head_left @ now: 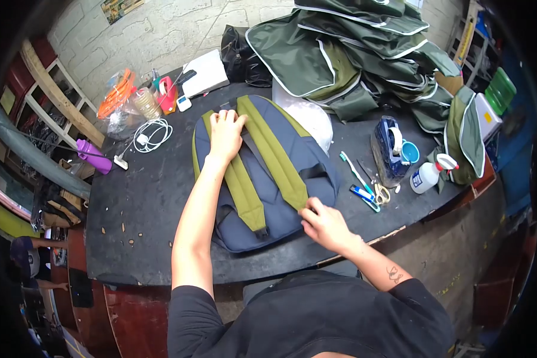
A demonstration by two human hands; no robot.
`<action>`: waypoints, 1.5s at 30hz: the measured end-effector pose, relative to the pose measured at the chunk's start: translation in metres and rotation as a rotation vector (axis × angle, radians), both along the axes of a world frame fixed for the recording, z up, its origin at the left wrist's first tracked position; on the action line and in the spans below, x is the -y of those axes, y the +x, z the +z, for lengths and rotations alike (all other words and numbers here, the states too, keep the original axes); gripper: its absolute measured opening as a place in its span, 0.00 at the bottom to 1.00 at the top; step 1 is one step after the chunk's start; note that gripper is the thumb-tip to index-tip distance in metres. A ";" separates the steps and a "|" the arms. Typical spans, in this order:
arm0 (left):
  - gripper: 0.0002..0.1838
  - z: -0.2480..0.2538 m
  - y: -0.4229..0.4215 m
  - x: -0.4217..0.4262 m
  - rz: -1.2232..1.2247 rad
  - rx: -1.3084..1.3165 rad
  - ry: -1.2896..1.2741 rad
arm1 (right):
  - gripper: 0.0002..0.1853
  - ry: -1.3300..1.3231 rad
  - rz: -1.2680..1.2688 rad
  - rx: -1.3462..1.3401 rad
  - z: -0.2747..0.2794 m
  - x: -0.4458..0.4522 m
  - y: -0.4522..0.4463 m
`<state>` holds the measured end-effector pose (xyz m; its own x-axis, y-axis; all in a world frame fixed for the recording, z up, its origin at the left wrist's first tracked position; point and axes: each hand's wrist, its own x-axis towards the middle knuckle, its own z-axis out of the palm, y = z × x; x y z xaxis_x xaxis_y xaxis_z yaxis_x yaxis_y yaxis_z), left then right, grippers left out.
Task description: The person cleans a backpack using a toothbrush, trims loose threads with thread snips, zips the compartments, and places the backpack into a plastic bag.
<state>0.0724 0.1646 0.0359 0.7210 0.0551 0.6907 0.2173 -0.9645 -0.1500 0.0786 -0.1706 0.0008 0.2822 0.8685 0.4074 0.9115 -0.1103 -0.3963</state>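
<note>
A dark blue-grey backpack (283,122) with olive green shoulder straps lies on the black table (155,203), its strap side up. My left hand (225,134) is at the upper part of the left shoulder strap (244,197), with its fingers curled over the strap near the top of the bag. The lower end of the right shoulder strap (274,161) is pinched in my right hand (326,225), by the bag's lower right side. My fingers partly hide what they grip there.
Green bag pieces with white edging (364,53) are piled at the back right. On the right lie scissors (382,194), a toothbrush (357,170), a tape dispenser (391,149) and a spray bottle (429,174). A white cable (152,136) and purple bottle (92,156) are left. Another person (33,256) is far left.
</note>
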 end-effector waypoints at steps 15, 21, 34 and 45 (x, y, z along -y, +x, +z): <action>0.43 -0.029 0.029 0.005 0.336 -0.274 -0.536 | 0.33 0.071 0.046 0.056 -0.053 0.005 -0.026; 0.48 -0.046 0.027 0.038 0.353 -0.161 -0.390 | 0.33 0.117 0.024 0.132 -0.099 0.013 -0.019; 0.46 -0.074 0.026 0.033 0.376 -0.140 -0.425 | 0.29 0.132 -0.032 0.108 -0.100 0.012 -0.023; 0.45 -0.079 0.028 0.033 0.418 -0.234 -0.478 | 0.30 0.105 -0.009 0.065 -0.100 0.015 -0.021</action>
